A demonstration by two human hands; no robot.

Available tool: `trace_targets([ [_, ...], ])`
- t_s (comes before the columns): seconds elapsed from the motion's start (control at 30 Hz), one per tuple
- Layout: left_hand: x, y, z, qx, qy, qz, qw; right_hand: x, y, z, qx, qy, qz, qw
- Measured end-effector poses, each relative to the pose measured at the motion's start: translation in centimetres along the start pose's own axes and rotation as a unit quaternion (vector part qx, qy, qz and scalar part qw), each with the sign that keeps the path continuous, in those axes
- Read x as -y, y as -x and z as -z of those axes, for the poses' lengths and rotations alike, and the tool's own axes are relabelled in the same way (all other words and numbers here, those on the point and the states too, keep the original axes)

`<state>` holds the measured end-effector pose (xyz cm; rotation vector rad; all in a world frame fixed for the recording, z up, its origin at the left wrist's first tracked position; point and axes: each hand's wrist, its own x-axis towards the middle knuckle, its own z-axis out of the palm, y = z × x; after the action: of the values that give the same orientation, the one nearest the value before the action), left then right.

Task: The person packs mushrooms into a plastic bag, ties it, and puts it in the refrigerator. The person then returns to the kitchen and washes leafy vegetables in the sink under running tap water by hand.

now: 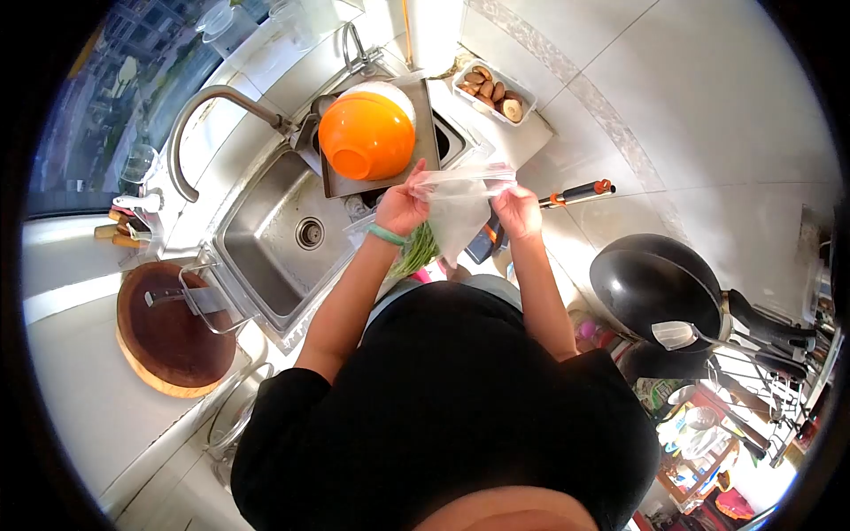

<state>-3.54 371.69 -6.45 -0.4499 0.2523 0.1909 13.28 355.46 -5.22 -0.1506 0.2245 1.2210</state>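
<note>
A clear plastic bag (460, 212) hangs between my two hands, its top edge stretched across. My left hand (404, 205), with a green band at the wrist, pinches the bag's left corner. The right corner is pinched in my right hand (517, 212). Just behind my left hand an orange bowl (367, 133) lies upside down on a metal tray (428, 142). Below the bag, a bunch of green vegetables (416, 252) shows beside my left wrist.
At the left are a steel sink (288, 234) with a curved faucet (181, 142) and a round cutting board (168, 332). A container of brown mushrooms (491, 91) stands at the back. Black wok (655, 283) and spatula (675, 334) are at the right.
</note>
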Motion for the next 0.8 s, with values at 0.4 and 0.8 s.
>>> trace_targets([
  [0.4,-2.2,-4.1,-1.2,-0.086,-0.058,-0.011,0.995,-0.2,-1.7,-4.2,-0.108,0.853,0.130,0.494],
  [0.8,-0.4,-5.2,-2.1,-0.126,-0.845,-0.190,0.485,0.1,-3.9,-4.1,-0.143,0.839,0.135,0.508],
])
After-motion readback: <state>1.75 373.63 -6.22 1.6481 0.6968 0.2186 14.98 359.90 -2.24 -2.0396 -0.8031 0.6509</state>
